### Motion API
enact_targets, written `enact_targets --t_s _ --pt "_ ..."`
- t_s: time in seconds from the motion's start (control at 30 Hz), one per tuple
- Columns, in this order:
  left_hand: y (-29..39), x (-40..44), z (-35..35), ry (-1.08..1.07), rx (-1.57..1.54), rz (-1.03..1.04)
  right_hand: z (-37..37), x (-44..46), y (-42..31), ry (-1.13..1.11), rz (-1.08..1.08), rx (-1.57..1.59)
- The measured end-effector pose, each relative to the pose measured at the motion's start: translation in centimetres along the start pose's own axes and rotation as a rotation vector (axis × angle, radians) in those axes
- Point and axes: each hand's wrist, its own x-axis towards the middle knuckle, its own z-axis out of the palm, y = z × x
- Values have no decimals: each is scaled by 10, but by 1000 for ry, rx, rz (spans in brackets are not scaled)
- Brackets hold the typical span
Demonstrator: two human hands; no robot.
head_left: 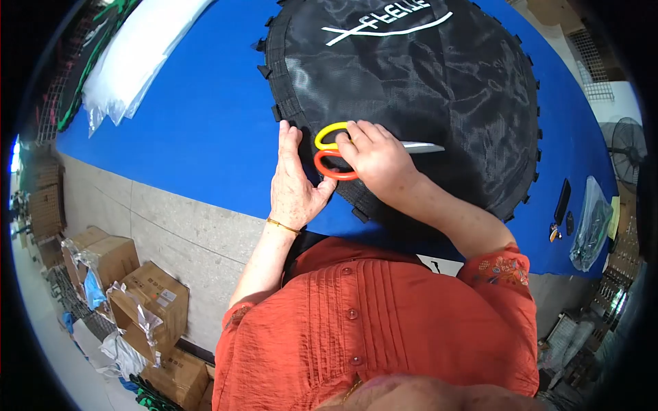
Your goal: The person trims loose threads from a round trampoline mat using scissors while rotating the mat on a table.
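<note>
A round black mesh mat (397,89) with short tabs along its rim and white lettering lies on the blue tabletop. My right hand (382,161) is closed on a pair of scissors (336,176) with one yellow and one red handle loop; the blades point right, over the mat. At the mat's left edge is my left hand (296,181), fingers stretched forward and thumb spread toward the red loop. Its fingertips are close beside the edge tabs; whether they press on the mat I cannot tell.
Clear plastic bags (137,58) lie at the table's (205,144) far left. On the right are a black phone-like object (563,198), small items and a bagged piece (591,226). Cardboard boxes (154,308) stand on the floor at lower left; a fan (627,151) stands far right.
</note>
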Motion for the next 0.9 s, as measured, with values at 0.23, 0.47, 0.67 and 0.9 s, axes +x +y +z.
enact_targets --t_s 0.23,0.47,0.67,0.9 --pt "-1 1 1 40 -47 7 -1 15 23 -117 -95 160" --pt "-1 2 3 46 -41 9 4 32 29 -156 -87 209" --pt "0 2 3 47 -50 -17 2 21 23 -181 -83 217" --pt "3 4 1 39 -17 -32 7 27 22 -123 -65 199"
